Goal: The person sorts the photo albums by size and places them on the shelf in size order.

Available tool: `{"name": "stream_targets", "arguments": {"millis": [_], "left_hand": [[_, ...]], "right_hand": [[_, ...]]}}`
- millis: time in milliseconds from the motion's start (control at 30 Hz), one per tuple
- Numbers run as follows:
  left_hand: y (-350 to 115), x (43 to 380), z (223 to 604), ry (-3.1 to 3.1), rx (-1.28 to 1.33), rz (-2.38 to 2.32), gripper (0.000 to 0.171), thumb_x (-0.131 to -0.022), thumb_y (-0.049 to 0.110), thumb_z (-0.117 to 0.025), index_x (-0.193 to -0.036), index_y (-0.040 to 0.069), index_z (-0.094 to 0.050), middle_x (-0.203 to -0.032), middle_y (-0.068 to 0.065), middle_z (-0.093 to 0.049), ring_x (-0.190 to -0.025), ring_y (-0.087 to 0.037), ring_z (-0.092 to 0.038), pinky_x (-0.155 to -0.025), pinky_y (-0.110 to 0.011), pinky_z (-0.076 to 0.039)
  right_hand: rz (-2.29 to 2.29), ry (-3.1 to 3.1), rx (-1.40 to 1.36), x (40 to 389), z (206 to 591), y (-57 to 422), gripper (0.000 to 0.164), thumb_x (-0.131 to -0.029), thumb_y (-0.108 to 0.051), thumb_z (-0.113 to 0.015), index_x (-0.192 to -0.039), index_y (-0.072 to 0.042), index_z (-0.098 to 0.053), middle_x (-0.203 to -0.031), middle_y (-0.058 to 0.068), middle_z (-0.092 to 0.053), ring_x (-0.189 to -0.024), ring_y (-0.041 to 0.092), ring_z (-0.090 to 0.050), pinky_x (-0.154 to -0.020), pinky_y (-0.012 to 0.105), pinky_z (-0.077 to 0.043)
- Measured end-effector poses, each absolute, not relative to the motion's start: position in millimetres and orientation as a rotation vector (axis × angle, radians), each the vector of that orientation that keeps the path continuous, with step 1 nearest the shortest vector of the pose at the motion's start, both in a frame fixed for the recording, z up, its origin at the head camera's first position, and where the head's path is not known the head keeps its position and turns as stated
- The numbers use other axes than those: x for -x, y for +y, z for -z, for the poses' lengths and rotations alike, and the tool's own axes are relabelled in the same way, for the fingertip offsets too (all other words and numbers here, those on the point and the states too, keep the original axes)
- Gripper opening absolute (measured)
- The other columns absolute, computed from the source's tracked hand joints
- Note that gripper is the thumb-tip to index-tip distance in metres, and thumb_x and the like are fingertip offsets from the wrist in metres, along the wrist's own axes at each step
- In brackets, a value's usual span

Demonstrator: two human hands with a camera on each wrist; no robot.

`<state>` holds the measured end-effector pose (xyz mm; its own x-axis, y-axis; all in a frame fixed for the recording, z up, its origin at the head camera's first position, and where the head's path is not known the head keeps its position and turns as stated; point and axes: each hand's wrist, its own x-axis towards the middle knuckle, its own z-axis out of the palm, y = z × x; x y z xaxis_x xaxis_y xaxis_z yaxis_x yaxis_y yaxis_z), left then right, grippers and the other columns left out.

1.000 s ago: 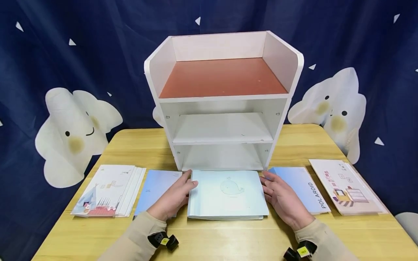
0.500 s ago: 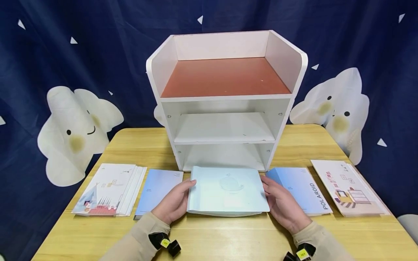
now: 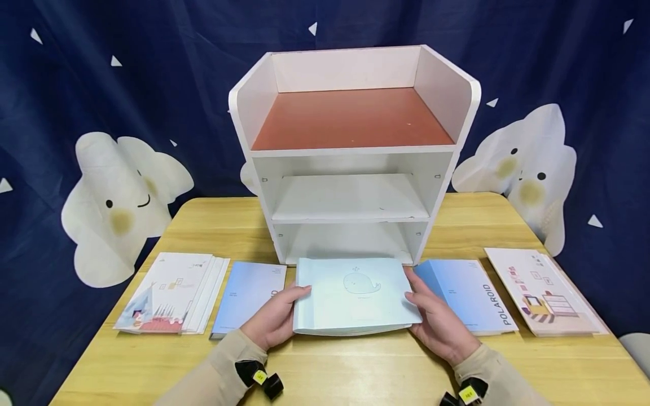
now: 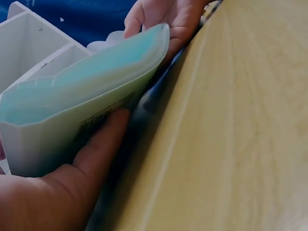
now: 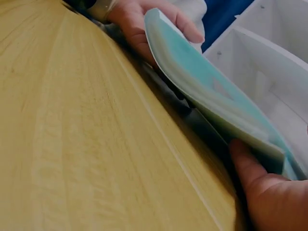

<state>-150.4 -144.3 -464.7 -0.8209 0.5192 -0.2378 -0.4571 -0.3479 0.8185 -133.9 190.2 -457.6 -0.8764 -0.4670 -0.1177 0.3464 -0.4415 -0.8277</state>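
Observation:
A pale blue photo album [image 3: 350, 310] with a whale drawn on its cover is held level between both hands, close over the table's middle. My left hand [image 3: 274, 318] grips its left end, thumb on the cover. On the right end my right hand [image 3: 439, 324] holds it with the thumb over the edge. The left wrist view shows a left finger [image 4: 103, 144] under the album's back cover, beside a printed barcode. From the right wrist, the album [image 5: 207, 91] bends slightly, with a dark shadow gap between it and the wood.
A white shelf unit [image 3: 350, 149] with a red-brown top stands directly behind the album. Blue albums lie on both sides, one left [image 3: 249, 293] and one right [image 3: 467, 296]. Farther out are illustrated album stacks, left [image 3: 167, 293] and right [image 3: 540, 293], on the wooden table [image 3: 355, 375].
Both hands have closed round the album's ends and raised it slightly off the table. The thumbs now lie over its cover. The neighbouring albums have stayed put.

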Motion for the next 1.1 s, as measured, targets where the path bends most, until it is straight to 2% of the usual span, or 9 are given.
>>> {"name": "stream_targets", "arguments": {"millis": [100,167,267,367,500,733,867,967,1100], "left_hand": [[-143,151,465,1.301,-0.09,-2.185,0.061,-0.109,0.02,-0.042,-0.159,0.013,-0.009,-0.144,-0.015,-0.042,-0.123,-0.024,-0.055,-0.104,-0.044,-0.047],[-144,151,465,1.304,-0.08,-2.192,0.063,-0.108,0.019,-0.042,-0.16,0.014,-0.007,-0.144,-0.014,-0.043,-0.121,-0.023,-0.056,-0.102,-0.042,-0.048],[-146,149,465,1.297,-0.066,-2.206,0.065,-0.109,0.02,-0.04,-0.161,0.015,-0.001,-0.142,-0.012,-0.044,-0.118,-0.02,-0.059,-0.099,-0.037,-0.051],[-150,147,465,1.257,-0.093,-2.218,0.065,-0.11,0.023,-0.038,-0.161,0.016,0.001,-0.14,-0.008,-0.048,-0.116,-0.018,-0.061,-0.098,-0.036,-0.052],[-153,146,464,1.188,-0.168,-2.228,0.064,-0.11,0.028,-0.039,-0.16,0.013,-0.002,-0.134,-0.006,-0.055,-0.117,-0.019,-0.062,-0.1,-0.039,-0.051],[-153,143,462,1.128,-0.242,-2.215,0.052,-0.109,0.037,-0.044,-0.149,0.007,-0.028,-0.128,-0.005,-0.062,-0.115,-0.019,-0.063,-0.1,-0.039,-0.051],[-153,142,458,1.055,-0.311,-2.149,0.052,-0.109,0.042,-0.042,-0.148,0.01,-0.033,-0.132,-0.009,-0.062,-0.117,-0.027,-0.063,-0.094,-0.049,-0.054],[-153,142,452,1.024,-0.363,-2.097,0.056,-0.109,0.044,-0.04,-0.154,0.011,-0.03,-0.136,-0.013,-0.06,-0.117,-0.033,-0.063,-0.087,-0.054,-0.056],[-153,143,438,1.041,-0.411,-2.093,0.058,-0.109,0.044,-0.038,-0.156,0.012,-0.027,-0.136,-0.014,-0.059,-0.115,-0.034,-0.064,-0.082,-0.05,-0.058]], "right_hand": [[2.344,1.285,0.173,134,458,191,0.072,-0.108,-0.009,-0.037,-0.163,-0.016,0.011,-0.164,0.012,-0.019,-0.123,0.014,-0.055,-0.104,0.033,-0.047],[2.348,1.276,0.165,133,458,191,0.066,-0.109,-0.012,-0.037,-0.162,-0.008,0.003,-0.151,0.01,-0.042,-0.115,0.015,-0.06,-0.1,0.031,-0.05],[2.306,1.217,0.2,132,460,193,0.05,-0.112,-0.018,-0.033,-0.154,-0.002,-0.012,-0.132,0.004,-0.059,-0.112,0.015,-0.063,-0.098,0.031,-0.051],[2.25,1.129,0.278,131,461,193,0.038,-0.113,-0.023,-0.029,-0.146,-0.005,-0.021,-0.129,0.005,-0.061,-0.115,0.019,-0.063,-0.1,0.037,-0.051],[2.217,1.076,0.352,131,463,193,0.037,-0.113,-0.019,-0.029,-0.148,-0.008,-0.024,-0.131,0.012,-0.063,-0.113,0.027,-0.066,-0.093,0.046,-0.055],[2.181,1.213,0.345,128,463,193,0.04,-0.11,-0.016,-0.042,-0.144,0.001,-0.031,-0.119,0.017,-0.068,-0.1,0.028,-0.071,-0.081,0.041,-0.06],[2.161,1.282,0.297,127,461,192,0.049,-0.109,-0.017,-0.045,-0.147,0.006,-0.023,-0.116,0.016,-0.069,-0.096,0.026,-0.072,-0.077,0.039,-0.061],[2.135,1.366,0.269,127,459,190,0.059,-0.108,-0.017,-0.046,-0.15,0.009,-0.013,-0.114,0.014,-0.07,-0.094,0.024,-0.073,-0.076,0.038,-0.061],[2.101,1.483,0.265,128,448,187,0.064,-0.107,-0.016,-0.048,-0.15,0.011,-0.011,-0.111,0.012,-0.071,-0.091,0.022,-0.072,-0.076,0.036,-0.061]]}}
